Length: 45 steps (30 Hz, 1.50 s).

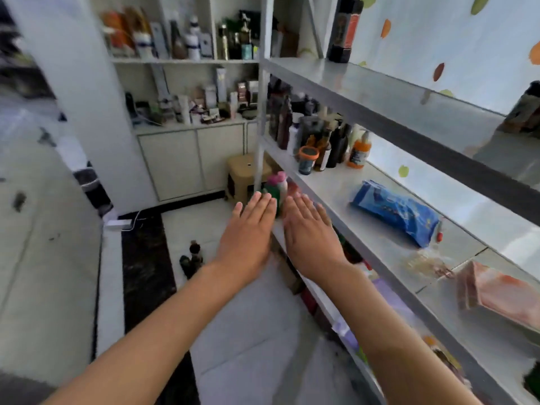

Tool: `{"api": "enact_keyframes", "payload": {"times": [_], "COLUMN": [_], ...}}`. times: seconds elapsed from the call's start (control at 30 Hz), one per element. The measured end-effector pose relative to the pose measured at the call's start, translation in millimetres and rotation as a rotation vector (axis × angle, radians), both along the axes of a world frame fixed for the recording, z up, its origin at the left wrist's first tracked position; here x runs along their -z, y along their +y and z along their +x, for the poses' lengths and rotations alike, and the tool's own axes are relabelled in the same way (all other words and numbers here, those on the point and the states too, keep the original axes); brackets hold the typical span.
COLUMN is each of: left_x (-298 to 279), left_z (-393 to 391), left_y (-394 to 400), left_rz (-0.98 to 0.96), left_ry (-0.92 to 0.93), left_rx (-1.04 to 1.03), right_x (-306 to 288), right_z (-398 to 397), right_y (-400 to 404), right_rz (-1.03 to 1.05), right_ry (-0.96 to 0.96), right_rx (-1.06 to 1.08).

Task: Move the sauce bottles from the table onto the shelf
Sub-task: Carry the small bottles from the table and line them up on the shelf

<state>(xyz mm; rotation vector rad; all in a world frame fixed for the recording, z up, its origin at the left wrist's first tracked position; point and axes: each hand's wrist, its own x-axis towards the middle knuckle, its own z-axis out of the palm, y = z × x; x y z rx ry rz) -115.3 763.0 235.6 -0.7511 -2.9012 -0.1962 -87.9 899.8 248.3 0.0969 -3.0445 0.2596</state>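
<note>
From the head view, your left hand and your right hand stretch out side by side, palms down, fingers straight and together. Both are released; neither holds anything. They hover in the air just off the front edge of the metal shelf on your right, the right hand over that edge.

The sauce bottles stand upright in a tight cluster toward the far end of the middle level: several dark glass ones, an orange squeeze bottle at the wall side, and a jar with an orange lid at the front. On the top level, 1 tall dark bottle with a red label stands upright.

Nearer you on the middle level, a blue packet lies flat, well apart from the cluster, and a pink packet lies closer still.

Just beyond your fingertips, a bottle with a pink cap is partly hidden by your hands. A tan stool stands behind it on the floor. To the lower left, 2 or 3 dark bottles stand on the floor; blur hides their detail. No table can be made out in this view.
</note>
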Motion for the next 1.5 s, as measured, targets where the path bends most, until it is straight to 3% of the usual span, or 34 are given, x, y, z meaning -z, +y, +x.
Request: {"api": "enact_keyframes", "payload": {"times": [0.37, 0.8, 1.1, 1.5], "left_x": [43.2, 95.0, 133.9, 167.5], "left_z": [68.9, 217.1, 266.9, 195.3], "left_y": [-291.9, -609.8, -719.4, -798.4], "left_rz": [0.129, 0.265, 0.467, 0.721], "left_ry": [-0.056, -0.012, 0.020, 0.009], "left_rx": [-0.469, -1.020, -1.251, -1.475], "right_x": [39.8, 79.8, 101.7, 182.5], "right_z": [7.6, 87.4, 114.0, 27.3], "right_y": [-301.6, -647.5, -781.9, -904.4], "right_rz": [-0.023, 0.010, 0.031, -0.084], "right_ry": [-0.015, -0.042, -0.162, -0.377], "right_rx": [-0.467, -0.983, -1.145, -1.152]}}
